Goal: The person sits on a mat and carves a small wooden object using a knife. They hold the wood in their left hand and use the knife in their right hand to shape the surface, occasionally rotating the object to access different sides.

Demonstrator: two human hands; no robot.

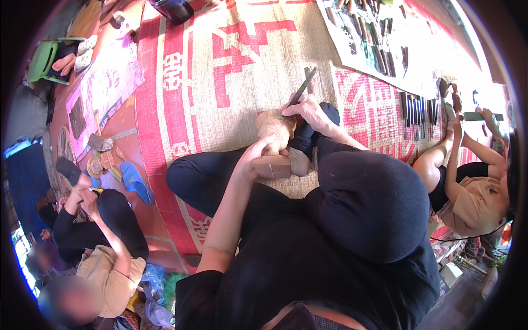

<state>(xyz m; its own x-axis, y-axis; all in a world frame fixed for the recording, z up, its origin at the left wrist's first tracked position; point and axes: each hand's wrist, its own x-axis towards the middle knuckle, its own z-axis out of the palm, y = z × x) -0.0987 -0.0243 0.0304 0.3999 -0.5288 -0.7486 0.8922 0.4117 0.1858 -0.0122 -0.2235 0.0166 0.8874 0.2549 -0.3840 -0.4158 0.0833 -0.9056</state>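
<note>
Landmark: wooden carving, pale and rounded, standing on a squared wooden base on the woven mat, just ahead of your crossed legs.
Left hand: your grip is clenched around the lower front of the wooden carving, thumb up against it, just above the squared wooden base.
Right hand: your grip is closed on a chisel; the hand sits at the upper right of the carving.
Chisel: its shaft slants up and away from the carving; the cutting end is hidden behind your fingers, so contact with the wood cannot be told.
Right of carving: rows of dark carving tools laid on the mat, and a seated person beyond them.
Left of carving: blue sandal and another seated person, well apart from it.
</note>
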